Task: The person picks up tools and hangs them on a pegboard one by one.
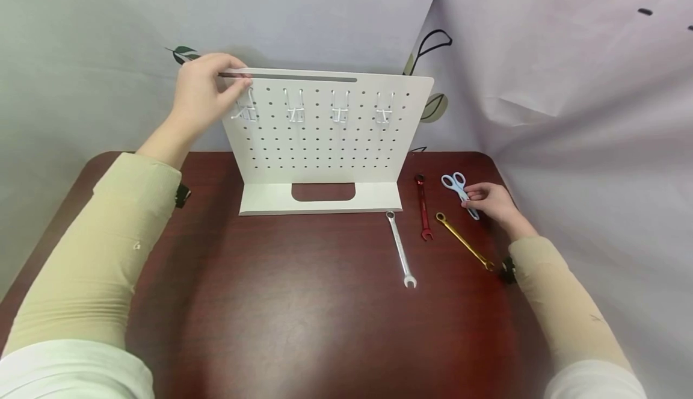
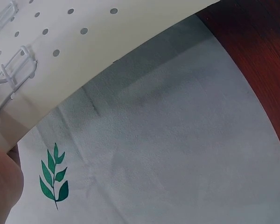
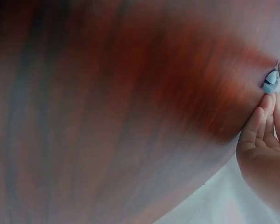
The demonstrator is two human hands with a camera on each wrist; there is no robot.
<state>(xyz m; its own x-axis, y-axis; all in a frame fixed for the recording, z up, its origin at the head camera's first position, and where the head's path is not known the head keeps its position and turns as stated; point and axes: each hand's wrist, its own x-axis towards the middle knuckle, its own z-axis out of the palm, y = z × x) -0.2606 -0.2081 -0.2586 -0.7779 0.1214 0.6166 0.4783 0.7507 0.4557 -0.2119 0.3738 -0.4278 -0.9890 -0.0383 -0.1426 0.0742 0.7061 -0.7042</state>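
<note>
A white pegboard (image 1: pixel 319 146) stands upright on its base at the back of the table. My left hand (image 1: pixel 208 89) grips its top left corner, thumb in front and fingers partly hidden behind. Four wire hooks would exceed counting, so several white hooks (image 1: pixel 340 113) hang in a row on the board. On the right, my right hand (image 1: pixel 491 201) pinches light blue scissors (image 1: pixel 457 187) near the blade end, the handles pointing toward the back. In the right wrist view, only the tip of the scissors (image 3: pixel 270 83) shows between thumb and fingers.
A red wrench (image 1: pixel 423 209), a gold wrench (image 1: pixel 464 241) and a silver wrench (image 1: pixel 401 248) lie between the board and my right hand. The dark red table (image 1: pixel 271 303) has rounded back corners. Pale cloth (image 1: pixel 585 116) with leaf prints hangs behind and to the right.
</note>
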